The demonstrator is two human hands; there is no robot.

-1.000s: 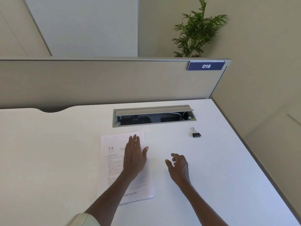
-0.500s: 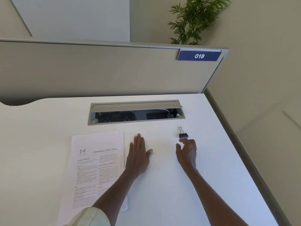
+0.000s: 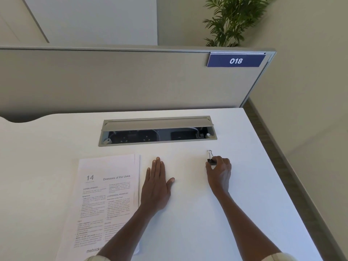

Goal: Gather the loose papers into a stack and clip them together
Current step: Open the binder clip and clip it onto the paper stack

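Nearest: left hand (image 3: 157,187) flat on the desk (image 3: 188,223), palm down, fingers together and straight, holding nothing. Just to its left lies one stack of papers (image 3: 107,194), already squared up, a few sheet edges showing at its far right corner; exact sheet count can't be told. The left forearm crosses the stack's near right corner. Well to the right of the left hand, the right hand (image 3: 219,171) is curled over one binder clip (image 3: 211,159), fingertips pinched on the black body, wire handle sticking up beyond the fingers. Whether the clip is lifted off the desk can't be told.

Handling guess: papers light, floppy, slide easily on the smooth top, so pin flat and take by one edge. Clip small, stiff, springy; squeeze the wire handles to open it.

Beyond both hands: one open cable tray (image 3: 158,131), then one divider panel (image 3: 113,81) with one 018 sign (image 3: 235,60).

Count: two hands, one stack, one clip.
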